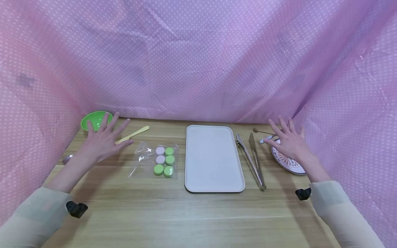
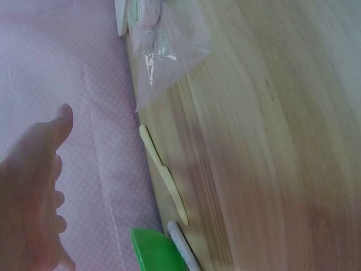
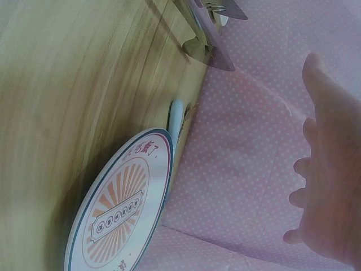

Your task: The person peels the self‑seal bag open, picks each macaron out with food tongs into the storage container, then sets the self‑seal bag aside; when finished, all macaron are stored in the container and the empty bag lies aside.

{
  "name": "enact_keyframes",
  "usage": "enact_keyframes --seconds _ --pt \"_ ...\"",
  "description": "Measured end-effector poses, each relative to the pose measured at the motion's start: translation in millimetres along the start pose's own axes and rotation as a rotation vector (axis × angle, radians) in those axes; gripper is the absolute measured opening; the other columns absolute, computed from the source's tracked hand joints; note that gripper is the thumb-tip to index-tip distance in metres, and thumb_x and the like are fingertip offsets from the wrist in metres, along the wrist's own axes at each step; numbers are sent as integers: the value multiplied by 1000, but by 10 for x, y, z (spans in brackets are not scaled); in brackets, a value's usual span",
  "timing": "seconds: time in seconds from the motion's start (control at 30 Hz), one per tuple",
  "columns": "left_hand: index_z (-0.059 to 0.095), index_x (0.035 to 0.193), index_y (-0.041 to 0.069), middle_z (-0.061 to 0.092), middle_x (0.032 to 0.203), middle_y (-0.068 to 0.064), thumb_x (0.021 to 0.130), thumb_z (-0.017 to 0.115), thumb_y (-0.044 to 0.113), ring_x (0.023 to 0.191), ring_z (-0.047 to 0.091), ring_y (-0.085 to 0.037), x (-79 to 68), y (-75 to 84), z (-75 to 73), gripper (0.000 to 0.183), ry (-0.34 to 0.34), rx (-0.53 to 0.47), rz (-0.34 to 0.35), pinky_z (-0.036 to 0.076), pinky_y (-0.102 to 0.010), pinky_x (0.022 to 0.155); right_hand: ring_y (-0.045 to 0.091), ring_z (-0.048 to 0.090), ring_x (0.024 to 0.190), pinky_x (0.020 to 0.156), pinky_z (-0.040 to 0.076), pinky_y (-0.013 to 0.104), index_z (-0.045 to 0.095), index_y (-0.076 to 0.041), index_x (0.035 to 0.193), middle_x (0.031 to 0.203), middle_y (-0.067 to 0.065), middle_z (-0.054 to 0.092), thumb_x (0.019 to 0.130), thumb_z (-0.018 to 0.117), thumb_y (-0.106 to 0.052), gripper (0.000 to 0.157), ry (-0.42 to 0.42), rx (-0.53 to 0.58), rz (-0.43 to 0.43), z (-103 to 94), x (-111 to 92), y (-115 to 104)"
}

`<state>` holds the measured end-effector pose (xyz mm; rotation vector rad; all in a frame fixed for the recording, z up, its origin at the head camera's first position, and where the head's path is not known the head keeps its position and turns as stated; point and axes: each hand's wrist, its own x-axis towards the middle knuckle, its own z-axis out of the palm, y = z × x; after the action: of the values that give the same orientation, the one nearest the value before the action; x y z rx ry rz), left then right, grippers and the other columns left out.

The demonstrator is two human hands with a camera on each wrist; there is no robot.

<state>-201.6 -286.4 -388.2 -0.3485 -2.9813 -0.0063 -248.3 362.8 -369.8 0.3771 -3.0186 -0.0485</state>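
My left hand [image 1: 103, 141] hovers with fingers spread and holds nothing. In the head view it overlaps a green bowl [image 1: 97, 119] and a pale yellow spreader knife [image 1: 136, 133]. My right hand [image 1: 289, 143], also spread and holding nothing, hangs over a round plate [image 1: 286, 162] with a sunburst print, partly hiding it. Between the hands lies a clear plastic bag [image 1: 144, 162] of green macarons [image 1: 168, 171] and pale purple macarons [image 1: 160, 159]. A white rectangular tray [image 1: 214, 158] sits beside it. Metal tongs [image 1: 251, 163] lie along the tray's right side, their arms apart.
A light blue handle [image 3: 176, 118] and a thin wooden stick [image 1: 262, 131] lie by the plate. A metal spoon end [image 1: 67, 159] shows beside my left forearm. Whitish handle [image 2: 181, 244] touches the bowl's side in the left wrist view. Pink dotted cloth [image 1: 198, 69] encloses the table's back and sides.
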Motion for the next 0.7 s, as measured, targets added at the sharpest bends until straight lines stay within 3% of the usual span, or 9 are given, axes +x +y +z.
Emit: enact_keyframes --seconds 0.2,0.43,0.53,0.7 --pt "6 151 33 -11 159 -8 89 36 69 144 -13 -38 -51 -43 12 78 4 10 9 -2 -80 97 41 -16 143 99 -7 78 -1 -36 150 157 2 -17 88 37 -70 81 0 9 -3 29 48 -36" --pt "1 150 33 -16 157 -2 92 40 61 144 -20 -30 -63 61 196 75 -41 -67 91 -22 -59 107 38 -20 142 99 -11 76 -2 -37 149 156 -1 -17 90 38 -66 77 28 92 23 -28 3 -142" --pt "2 151 32 -15 158 -2 93 42 57 145 -17 -33 -65 181 304 75 -107 -93 160 -13 -63 110 38 -17 143 101 -12 75 -1 -38 149 157 -3 -13 91 40 -63 76 85 163 41 -47 -46 -228" --pt "18 151 25 1 160 -5 92 50 53 146 -5 -36 -81 337 431 73 -177 -178 226 1 -66 111 42 -3 145 105 -8 72 7 -35 150 159 4 -1 91 48 -57 76 203 294 32 -15 -66 -476"
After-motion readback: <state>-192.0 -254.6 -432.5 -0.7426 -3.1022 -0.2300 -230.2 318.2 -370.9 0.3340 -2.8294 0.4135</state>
